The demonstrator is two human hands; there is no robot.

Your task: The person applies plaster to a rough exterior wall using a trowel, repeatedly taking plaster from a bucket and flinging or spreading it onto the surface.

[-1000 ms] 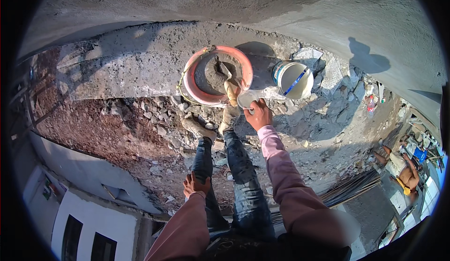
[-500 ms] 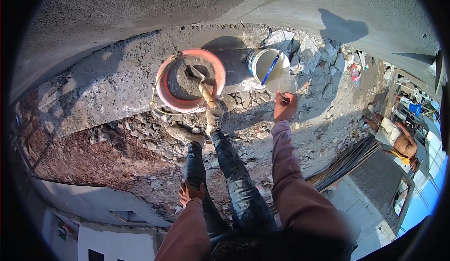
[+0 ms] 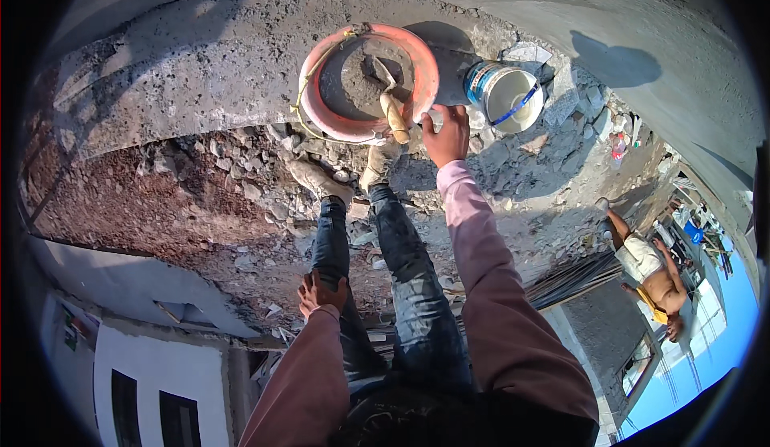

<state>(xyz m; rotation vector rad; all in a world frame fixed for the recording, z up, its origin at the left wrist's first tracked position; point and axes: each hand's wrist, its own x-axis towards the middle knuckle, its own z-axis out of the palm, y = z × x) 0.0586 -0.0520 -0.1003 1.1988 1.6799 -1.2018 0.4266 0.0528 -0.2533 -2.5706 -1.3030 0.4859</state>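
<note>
My right hand (image 3: 447, 136) hangs at the near right edge of a round reddish basin (image 3: 427, 70), fingers bent and thumb held apart; its back hides the palm, so I cannot tell whether it grips anything. My left hand (image 3: 321, 293) lies loosely spread on my left leg (image 3: 332, 246), its palm out of sight. One trowel (image 3: 392, 115) rests in the basin: its long axis runs away from me and slightly left, the pale handle leaning over the near rim just beside my right fingertips, the blade partly lost in grey mix (image 3: 349, 78). I count one basin, one trowel and one white-and-blue bucket (image 3: 481, 86), standing to the right (its pale contents are hard to make out). Two dusty feet (image 3: 319, 180) stand on rubble (image 3: 241, 162). One other person (image 3: 648, 266), small and bent by the lens, appears far right.
</note>
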